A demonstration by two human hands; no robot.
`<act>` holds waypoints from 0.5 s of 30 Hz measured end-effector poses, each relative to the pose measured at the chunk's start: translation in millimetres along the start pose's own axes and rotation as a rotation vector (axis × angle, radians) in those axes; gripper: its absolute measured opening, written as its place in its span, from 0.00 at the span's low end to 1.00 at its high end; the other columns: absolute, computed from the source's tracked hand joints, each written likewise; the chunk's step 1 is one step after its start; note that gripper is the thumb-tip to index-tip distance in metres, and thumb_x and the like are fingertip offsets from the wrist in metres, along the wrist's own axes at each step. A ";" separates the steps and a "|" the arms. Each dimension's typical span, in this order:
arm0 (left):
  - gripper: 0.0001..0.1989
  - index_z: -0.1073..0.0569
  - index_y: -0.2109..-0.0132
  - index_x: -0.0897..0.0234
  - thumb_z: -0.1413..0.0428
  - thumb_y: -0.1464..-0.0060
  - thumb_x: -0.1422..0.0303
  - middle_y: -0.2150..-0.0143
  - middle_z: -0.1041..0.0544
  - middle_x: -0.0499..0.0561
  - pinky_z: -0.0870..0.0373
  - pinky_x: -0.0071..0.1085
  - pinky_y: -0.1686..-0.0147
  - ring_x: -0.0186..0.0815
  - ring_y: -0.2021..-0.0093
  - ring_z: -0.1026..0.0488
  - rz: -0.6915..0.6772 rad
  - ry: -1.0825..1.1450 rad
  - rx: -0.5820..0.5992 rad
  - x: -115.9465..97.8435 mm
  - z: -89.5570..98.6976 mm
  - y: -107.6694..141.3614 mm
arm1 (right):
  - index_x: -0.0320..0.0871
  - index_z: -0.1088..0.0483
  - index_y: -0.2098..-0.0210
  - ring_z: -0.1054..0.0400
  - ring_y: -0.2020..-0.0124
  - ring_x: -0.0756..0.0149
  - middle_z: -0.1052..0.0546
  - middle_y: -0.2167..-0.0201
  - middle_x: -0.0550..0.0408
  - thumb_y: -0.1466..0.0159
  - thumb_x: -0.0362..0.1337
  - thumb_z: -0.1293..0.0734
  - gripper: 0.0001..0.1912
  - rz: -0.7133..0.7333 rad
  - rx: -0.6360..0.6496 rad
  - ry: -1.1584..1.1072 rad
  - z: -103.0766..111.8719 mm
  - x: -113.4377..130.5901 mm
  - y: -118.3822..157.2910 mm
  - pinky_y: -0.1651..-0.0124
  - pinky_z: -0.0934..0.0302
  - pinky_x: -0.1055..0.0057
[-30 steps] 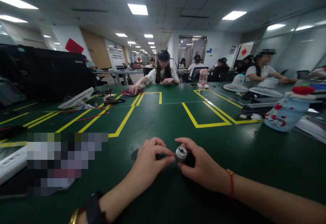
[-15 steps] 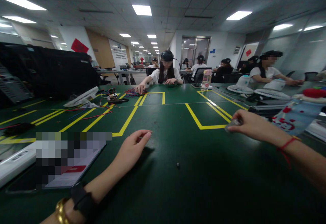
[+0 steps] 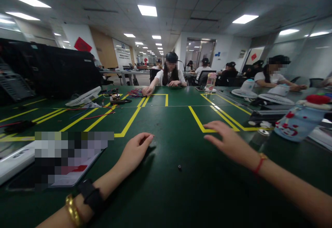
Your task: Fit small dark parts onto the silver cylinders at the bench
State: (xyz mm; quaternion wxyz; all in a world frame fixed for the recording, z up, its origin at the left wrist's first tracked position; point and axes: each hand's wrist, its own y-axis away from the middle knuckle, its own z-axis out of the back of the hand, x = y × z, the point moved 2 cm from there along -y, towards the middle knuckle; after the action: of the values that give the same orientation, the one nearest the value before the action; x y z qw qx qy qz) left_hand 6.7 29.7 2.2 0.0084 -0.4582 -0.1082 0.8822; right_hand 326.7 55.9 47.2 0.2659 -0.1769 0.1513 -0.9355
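Metal cylinder (image 3: 261,139) stands apart from right hand's (image 3: 232,145) spread fingers; left hand's (image 3: 135,150) seem pressed together.

Single head-worn view, facing forward and down.

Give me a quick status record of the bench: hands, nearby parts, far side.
left hand: thumb near forefinger; contents unclear
right hand: open, visibly holding nothing
small part: on green table, nearer the camera than both hands
metal cylinder: upright, left of blue container
far side: another person's hand beside tangled wires
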 end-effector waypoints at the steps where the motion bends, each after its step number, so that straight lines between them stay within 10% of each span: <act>1: 0.20 0.26 0.57 0.62 0.52 0.46 0.53 0.61 0.23 0.52 0.33 0.34 0.63 0.41 0.62 0.28 -0.004 0.001 -0.001 -0.3 0.1 0.3 | 0.47 0.37 0.45 0.40 0.48 0.62 0.34 0.48 0.49 0.38 0.43 0.40 0.22 0.121 0.073 -0.127 -17.7 27.9 4.2 0.46 0.43 0.59; 6: 0.20 0.26 0.57 0.63 0.52 0.46 0.53 0.61 0.23 0.52 0.34 0.34 0.63 0.40 0.62 0.28 -0.012 0.003 0.003 -0.6 0.0 1.9 | 0.44 0.27 0.63 0.36 0.60 0.67 0.28 0.63 0.51 0.36 0.36 0.42 0.12 0.209 0.237 -0.295 -55.7 81.4 13.5 0.57 0.39 0.68; 15: 0.21 0.26 0.59 0.62 0.53 0.47 0.52 0.65 0.23 0.51 0.35 0.34 0.64 0.41 0.64 0.28 0.020 -0.039 0.010 -5.4 -1.0 2.3 | 0.41 0.25 0.64 0.32 0.62 0.55 0.25 0.63 0.41 0.41 0.39 0.40 0.14 -0.551 0.020 0.499 75.5 -96.1 -6.7 0.63 0.43 0.61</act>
State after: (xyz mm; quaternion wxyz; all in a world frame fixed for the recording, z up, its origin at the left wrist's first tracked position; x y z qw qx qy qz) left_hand 10.9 27.0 5.5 0.0001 -0.4422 -0.0993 0.8914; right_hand 431.2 99.9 93.0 -0.0391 0.0252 0.1493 -0.9877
